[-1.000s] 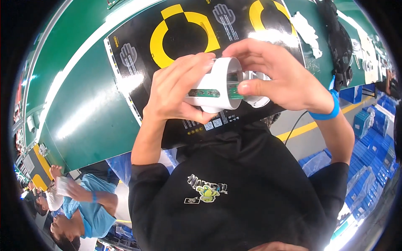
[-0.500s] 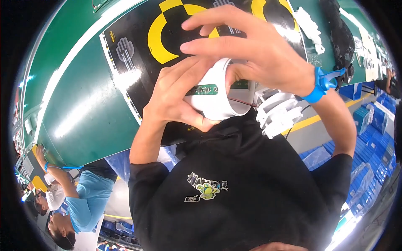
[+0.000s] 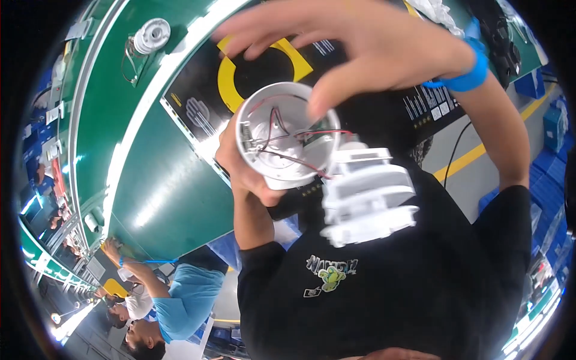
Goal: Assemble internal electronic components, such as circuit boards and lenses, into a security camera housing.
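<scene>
Housing (image 3: 298, 98) in left grip (image 3: 249, 174), open-mouthed, red and black wires (image 3: 321, 131) inside

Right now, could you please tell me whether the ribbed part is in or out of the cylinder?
Out: the ribbed part shows outside the cylinder, with wires crossing the open rim toward it.

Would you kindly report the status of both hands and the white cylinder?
Left hand gripping white cylinder; right hand open, nothing visibly held; wires trailing over cylinder's rim toward white tiered part.
</scene>
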`<state>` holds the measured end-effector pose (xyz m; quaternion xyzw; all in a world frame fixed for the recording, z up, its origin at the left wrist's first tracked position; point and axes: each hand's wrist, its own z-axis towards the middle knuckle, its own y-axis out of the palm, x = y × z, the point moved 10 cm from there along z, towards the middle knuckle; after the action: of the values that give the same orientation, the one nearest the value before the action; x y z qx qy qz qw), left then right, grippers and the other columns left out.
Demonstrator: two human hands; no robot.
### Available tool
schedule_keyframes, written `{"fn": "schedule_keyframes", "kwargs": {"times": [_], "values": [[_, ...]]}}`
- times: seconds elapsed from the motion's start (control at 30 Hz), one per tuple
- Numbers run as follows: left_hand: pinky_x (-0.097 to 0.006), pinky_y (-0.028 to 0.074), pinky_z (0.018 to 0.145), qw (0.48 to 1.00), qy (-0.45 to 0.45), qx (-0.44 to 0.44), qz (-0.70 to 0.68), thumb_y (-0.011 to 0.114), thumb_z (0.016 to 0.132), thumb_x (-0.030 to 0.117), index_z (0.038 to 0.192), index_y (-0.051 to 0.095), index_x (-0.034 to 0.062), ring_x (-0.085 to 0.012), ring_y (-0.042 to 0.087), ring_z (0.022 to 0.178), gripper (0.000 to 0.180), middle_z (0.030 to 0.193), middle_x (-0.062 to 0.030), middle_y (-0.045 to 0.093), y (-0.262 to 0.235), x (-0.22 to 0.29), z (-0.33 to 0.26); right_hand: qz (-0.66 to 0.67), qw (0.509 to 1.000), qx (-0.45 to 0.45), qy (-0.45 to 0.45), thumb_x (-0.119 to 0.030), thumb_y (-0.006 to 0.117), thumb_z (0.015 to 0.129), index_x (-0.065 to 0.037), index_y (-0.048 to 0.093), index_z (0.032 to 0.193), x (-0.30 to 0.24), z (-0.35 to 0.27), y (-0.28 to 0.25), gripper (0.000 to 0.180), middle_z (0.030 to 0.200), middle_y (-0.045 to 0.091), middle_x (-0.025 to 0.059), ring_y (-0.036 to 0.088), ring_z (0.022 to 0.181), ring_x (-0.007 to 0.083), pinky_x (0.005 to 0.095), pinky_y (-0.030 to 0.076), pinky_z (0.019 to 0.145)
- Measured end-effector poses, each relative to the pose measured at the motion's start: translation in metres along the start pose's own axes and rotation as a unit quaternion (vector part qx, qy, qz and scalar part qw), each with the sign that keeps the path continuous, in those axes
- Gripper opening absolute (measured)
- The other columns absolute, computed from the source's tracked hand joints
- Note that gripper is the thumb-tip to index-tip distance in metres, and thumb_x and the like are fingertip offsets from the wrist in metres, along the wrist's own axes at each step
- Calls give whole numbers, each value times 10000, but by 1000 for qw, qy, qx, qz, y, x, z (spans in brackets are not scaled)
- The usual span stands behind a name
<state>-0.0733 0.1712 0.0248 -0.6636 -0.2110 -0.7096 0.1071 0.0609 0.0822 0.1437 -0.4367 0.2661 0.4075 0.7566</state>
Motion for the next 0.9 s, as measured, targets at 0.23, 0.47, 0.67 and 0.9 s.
{"fn": "schedule_keyframes", "kwargs": {"times": [0.23, 0.47, 0.67, 0.9], "values": [[-350, 464, 903, 990, 109, -28, 86, 759, 471, 573, 1228, 426, -168, -249, 592, 1020, 1111, 1143, -211, 579, -20, 9, 8, 12, 957, 173, 232, -714, 811, 396, -10, 301, 1412, -43, -99, 14, 1337, 1447, 276, 204, 456, 1207, 276, 391, 425, 930], [-386, 476, 905, 988, 138, -37, 57, 851, 517, 365, 1238, 438, -132, -275, 607, 1032, 968, 1148, -209, 586, 4, 22, 21, -121, 926, 342, 107, -112, 894, 555, -22, 428, 1280, -74, -89, 26, 867, 1255, 476, 252, 539, 1118, 396, 434, 477, 906], [-408, 544, 783, 810, 423, -68, 399, 832, 545, 265, 1221, 501, 36, -379, 642, 953, 787, 1122, -232, 615, 44, 60, 8, -221, 970, 94, -29, -60, 801, 579, -35, 538, 1167, -85, -68, 27, 644, 1191, 571, 189, 545, 1115, 431, 458, 494, 868], [-430, 460, 943, 933, 300, -134, 145, 896, 546, 364, 1328, 345, 3, -346, 560, 1120, 1022, 1254, -251, 502, 42, 28, 11, 108, 969, 180, 130, -298, 914, 529, -19, 426, 1345, -19, -53, 18, 990, 1328, 507, 158, 456, 1262, 321, 413, 387, 1013]]}}
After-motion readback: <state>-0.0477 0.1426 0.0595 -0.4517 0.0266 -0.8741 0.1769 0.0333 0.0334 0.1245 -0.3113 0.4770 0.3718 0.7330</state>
